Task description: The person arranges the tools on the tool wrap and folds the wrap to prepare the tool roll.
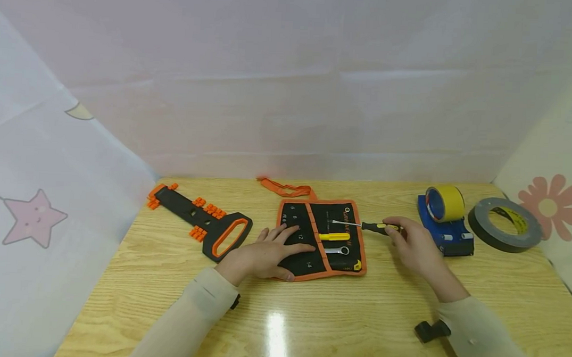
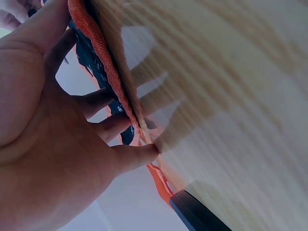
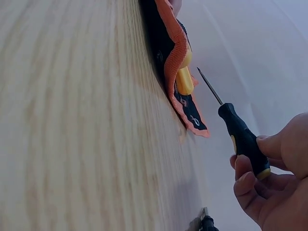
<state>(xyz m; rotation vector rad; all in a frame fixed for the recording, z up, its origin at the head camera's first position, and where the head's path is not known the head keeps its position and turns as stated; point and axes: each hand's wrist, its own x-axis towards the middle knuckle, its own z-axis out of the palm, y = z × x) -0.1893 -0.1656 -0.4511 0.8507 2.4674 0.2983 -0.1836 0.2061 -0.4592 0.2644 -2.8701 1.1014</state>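
My right hand (image 1: 412, 245) pinches a screwdriver (image 3: 240, 132) by its black and yellow handle. Its metal shaft points left, over the right part of a black tool pouch (image 1: 306, 267) with orange edging. My left hand (image 1: 270, 252) lies with fingers spread across the pouch's left, numbered side. From the pouch's pockets stick out a yellow handle (image 1: 335, 236) and the ring end of a wrench (image 1: 342, 251). In the left wrist view, the left fingers (image 2: 130, 158) reach over the pouch's orange edge.
Left of the pouch lies a black and orange tool (image 1: 181, 206) with several orange clips. At the right, a yellow tape roll (image 1: 450, 203) sits on a blue object (image 1: 437, 233), beside a grey tape roll (image 1: 485, 230). A pale cloth wall (image 1: 289, 93) stands behind the table.
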